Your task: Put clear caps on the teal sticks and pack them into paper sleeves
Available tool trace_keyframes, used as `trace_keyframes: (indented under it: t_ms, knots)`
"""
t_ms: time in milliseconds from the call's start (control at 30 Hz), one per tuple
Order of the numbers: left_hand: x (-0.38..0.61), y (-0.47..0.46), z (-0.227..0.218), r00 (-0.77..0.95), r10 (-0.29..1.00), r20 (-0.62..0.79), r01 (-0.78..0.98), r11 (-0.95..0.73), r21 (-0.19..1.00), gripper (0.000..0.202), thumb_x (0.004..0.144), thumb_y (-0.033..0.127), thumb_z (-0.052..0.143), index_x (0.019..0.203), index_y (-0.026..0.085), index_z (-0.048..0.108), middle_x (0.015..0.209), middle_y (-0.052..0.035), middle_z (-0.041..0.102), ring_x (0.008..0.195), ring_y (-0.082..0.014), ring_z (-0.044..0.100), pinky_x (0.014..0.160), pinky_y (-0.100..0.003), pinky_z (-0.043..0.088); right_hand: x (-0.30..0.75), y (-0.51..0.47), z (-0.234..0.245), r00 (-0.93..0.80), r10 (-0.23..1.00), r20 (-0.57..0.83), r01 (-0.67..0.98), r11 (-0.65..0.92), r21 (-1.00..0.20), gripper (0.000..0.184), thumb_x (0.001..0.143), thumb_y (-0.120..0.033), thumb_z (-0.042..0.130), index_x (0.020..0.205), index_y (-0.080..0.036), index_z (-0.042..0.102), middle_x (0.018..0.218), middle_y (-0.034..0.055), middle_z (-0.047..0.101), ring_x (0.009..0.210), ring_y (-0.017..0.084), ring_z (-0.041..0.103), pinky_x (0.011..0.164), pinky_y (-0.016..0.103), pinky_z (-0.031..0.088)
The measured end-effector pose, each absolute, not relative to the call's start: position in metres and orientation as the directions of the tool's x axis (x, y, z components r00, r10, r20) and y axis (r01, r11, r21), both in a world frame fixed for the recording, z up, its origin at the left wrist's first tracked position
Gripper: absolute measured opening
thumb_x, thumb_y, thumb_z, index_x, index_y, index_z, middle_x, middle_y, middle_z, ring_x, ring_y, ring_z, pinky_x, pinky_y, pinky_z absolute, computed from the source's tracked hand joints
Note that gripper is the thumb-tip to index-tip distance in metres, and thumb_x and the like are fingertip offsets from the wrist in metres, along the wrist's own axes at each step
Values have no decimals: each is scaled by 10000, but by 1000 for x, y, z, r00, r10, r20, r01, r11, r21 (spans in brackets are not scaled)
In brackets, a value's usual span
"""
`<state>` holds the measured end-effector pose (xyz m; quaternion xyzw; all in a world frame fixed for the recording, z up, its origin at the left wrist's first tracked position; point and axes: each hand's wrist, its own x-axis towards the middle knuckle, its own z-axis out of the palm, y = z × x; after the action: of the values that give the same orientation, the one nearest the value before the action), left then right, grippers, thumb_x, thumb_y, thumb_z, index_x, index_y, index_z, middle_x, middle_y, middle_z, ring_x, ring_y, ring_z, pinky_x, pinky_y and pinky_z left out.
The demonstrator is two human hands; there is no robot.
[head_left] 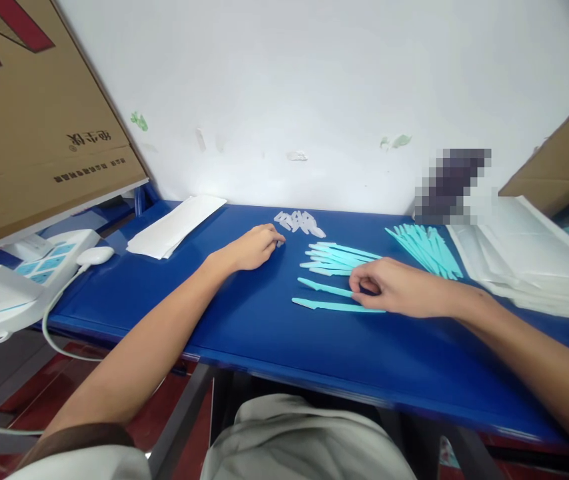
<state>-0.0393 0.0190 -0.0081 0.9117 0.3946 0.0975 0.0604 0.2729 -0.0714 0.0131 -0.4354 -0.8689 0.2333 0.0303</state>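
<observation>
Turquoise eyebrow razors lie on the blue table in the middle, several bunched in a group (332, 257) and two set apart nearer the front edge. My right hand (389, 285) pinches the handle of one of these two razors (325, 288); the other razor (332, 305) passes just below its fingertips. My left hand (257, 247) rests on the table with fingers curled, at a small clear plastic cap (280, 243). Whether the fingers grip that cap firmly is hard to see. Just beyond it is a little pile of similar clear caps (299, 222).
Another heap of turquoise razors (425, 250) lies right of centre, beside stacked white plastic sleeves (529, 260). White sheets (177, 227) lie at left, near a white power strip (59, 267) with a cable. A cardboard box (39, 133) stands at far left; a white wall (284, 100) closes the back.
</observation>
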Motion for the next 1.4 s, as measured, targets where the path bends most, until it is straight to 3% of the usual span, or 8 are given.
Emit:
trace_keyframes:
  t_ms: [167, 267, 367, 533, 667, 900, 1100, 1400]
  knots:
    - [-42, 20, -4, 703, 698, 136, 662, -713, 232, 472, 877, 119, 389, 1201, 158, 730, 1080, -108, 696, 978, -218, 644, 954, -345, 490, 271, -68, 5, -561, 772, 300, 729, 632, -262, 124, 876, -293, 541, 807, -217, 611, 696, 3, 576, 636, 154, 504, 665, 311, 360]
    - [-47, 22, -3, 699, 705, 120, 667, -703, 247, 414, 912, 169, 426, 1175, 187, 744, 1073, -104, 686, 955, -210, 645, 914, -332, 496, 276, -63, -1, -544, 734, 407, 733, 651, -195, 135, 881, -284, 544, 784, -218, 612, 692, 9, 619, 677, 170, 549, 805, 370, 375]
    - [-50, 22, -1, 703, 702, 116, 662, -705, 254, 335, 941, 261, 495, 1131, 196, 764, 1064, -112, 679, 986, -226, 632, 919, -351, 487, 279, -61, -4, -480, 780, 401, 780, 589, -211, 138, 868, -297, 552, 770, -226, 618, 649, -1, 624, 663, 178, 563, 803, 366, 396]
    - [-49, 22, -1, 718, 679, 154, 632, -729, 263, 257, 936, 338, 588, 1069, 224, 776, 1213, -90, 696, 1135, -252, 610, 996, -396, 447, 278, -61, -5, -420, 838, 347, 787, 527, -321, 179, 887, -353, 546, 820, -219, 645, 626, -13, 629, 545, 143, 543, 593, 284, 401]
    - [-45, 21, -2, 716, 682, 149, 608, -714, 347, 225, 929, 269, 591, 1038, 195, 773, 1092, -81, 754, 979, -215, 686, 866, -339, 500, 277, -61, -5, -446, 823, 351, 764, 555, -329, 210, 928, -371, 524, 869, -213, 650, 605, -20, 611, 495, 125, 516, 547, 265, 390]
    - [-39, 17, -4, 601, 784, 155, 637, -587, 499, 224, 879, 286, 672, 1042, 166, 766, 913, -74, 776, 790, -191, 687, 729, -308, 507, 274, -64, -1, -481, 806, 345, 748, 583, -318, 253, 966, -391, 485, 881, -221, 653, 593, -22, 599, 483, 128, 477, 547, 269, 373]
    - [-30, 9, -1, 622, 721, 305, 557, -681, 475, 154, 897, 301, 655, 922, 193, 761, 949, -54, 769, 862, -192, 673, 804, -328, 496, 276, -61, -5, -483, 802, 351, 744, 587, -318, 259, 987, -383, 464, 926, -218, 653, 763, 26, 708, 585, 153, 579, 589, 278, 413]
    - [-26, 4, -3, 653, 680, 335, 526, -725, 445, 138, 919, 292, 654, 933, 200, 756, 958, -49, 762, 908, -201, 659, 846, -348, 486, 278, -60, -5, -505, 784, 360, 730, 611, -307, 258, 1008, -369, 450, 952, -216, 650, 885, 37, 737, 675, 159, 623, 635, 287, 441]
